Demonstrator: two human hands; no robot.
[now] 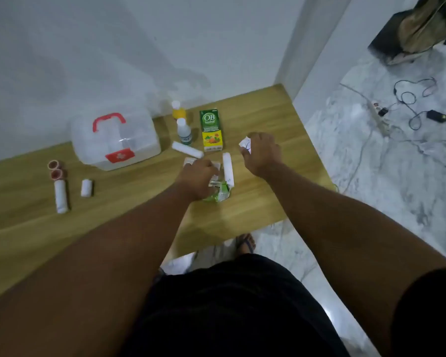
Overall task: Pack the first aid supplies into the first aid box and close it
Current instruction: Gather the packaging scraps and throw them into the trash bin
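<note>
A translucent first aid box (116, 143) with a red handle stands shut at the back left of the wooden table (129, 215). My left hand (196, 179) rests on a green and white packet (220, 193), fingers closed over it, next to a white bandage roll (227, 169). Further right, my right hand (262, 153) is shut on a small white paper packet (244, 145). A green medicine carton (211, 130), two small bottles (183, 124) and another bandage roll (187, 149) lie behind my hands.
At the table's left lie two pink tape rolls (55, 170), a long white roll (60, 195) and a short one (86, 188). A white wall backs the table. The marble floor on the right holds a power strip and cables (410, 109).
</note>
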